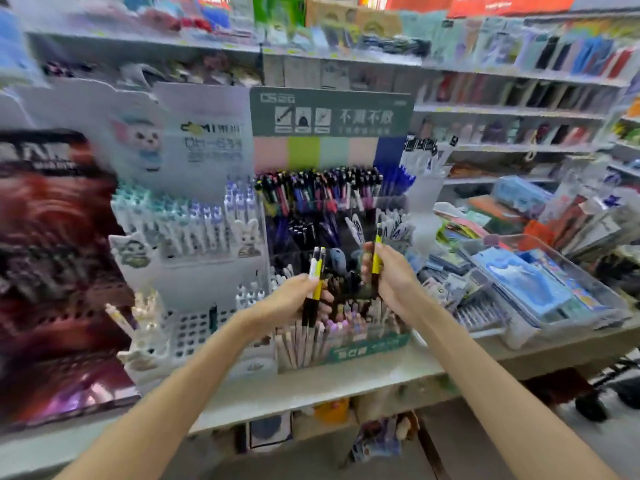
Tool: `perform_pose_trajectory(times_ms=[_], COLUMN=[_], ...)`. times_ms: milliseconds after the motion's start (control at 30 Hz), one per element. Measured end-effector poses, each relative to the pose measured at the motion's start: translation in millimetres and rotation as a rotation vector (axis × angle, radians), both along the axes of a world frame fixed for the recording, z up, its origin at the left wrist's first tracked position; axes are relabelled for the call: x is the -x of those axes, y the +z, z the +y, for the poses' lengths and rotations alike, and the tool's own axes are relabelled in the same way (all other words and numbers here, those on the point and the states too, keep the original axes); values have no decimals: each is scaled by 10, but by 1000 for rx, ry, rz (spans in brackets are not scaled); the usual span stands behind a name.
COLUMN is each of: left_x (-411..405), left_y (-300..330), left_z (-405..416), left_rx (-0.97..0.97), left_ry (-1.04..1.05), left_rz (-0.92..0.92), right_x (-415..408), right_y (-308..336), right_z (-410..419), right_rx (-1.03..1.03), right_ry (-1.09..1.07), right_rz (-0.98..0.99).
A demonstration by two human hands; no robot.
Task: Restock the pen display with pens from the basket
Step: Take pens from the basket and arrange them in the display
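my left hand [294,299] grips two pens [316,285], upright, clips up | my right hand [391,275] grips one pen [376,258], upright

A pale shelf counter [346,386] is seen running across the view, and on it a tiered pen display [332,216] with a green header card is set, its lowest row fronted by a green strip. Just to its left a white display of pastel pens [187,230] with cartoon animal figures is placed, and beside that, at the far left, a dark red and black board [52,271] is stood, though it is too blurred to be read. To the right, a clear tray [540,285] of blue packets is laid among loose stationery packs [485,216].
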State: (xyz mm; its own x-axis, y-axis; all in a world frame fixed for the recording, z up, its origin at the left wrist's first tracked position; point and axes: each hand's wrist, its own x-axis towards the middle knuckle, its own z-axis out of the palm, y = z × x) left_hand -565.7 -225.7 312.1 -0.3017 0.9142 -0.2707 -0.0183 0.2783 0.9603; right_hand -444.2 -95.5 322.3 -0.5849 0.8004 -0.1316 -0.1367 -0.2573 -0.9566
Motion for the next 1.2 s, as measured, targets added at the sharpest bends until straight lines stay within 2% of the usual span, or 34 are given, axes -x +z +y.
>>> perform_pose_trajectory(times_ms=[133,233,400,600,700,867,967,1033,1200], left_x=[385,539,644,772,818,875,877,882,942], left_y=[156,219,276,365,472,506,470,449,478], left_z=[103,195,363,659,788,902,910,913,924], left_rx=[-81,-128,-165,-194,-212,-222,-202,-194,-203], left_ry=[107,164,209,301,366,450,460,456,425], left_rz=[128,127,141,169,196,210,228,226,223], right_x=[275,345,445,706,898,1136,1201,1277,1526], right_y=[229,300,407,588,656,649,813,956,1061], right_z=[73,175,441,797,966,1205,1312,1379,1425], right_rx=[-267,-400,-473,-872,-1032,-1244,-1521,-1678,-1734], right_ry=[-59,-135,-312,-343,-248,29,96,214,450], right_rz=[-190,-176,-118,-267,-320,-583,-711,-766,-890])
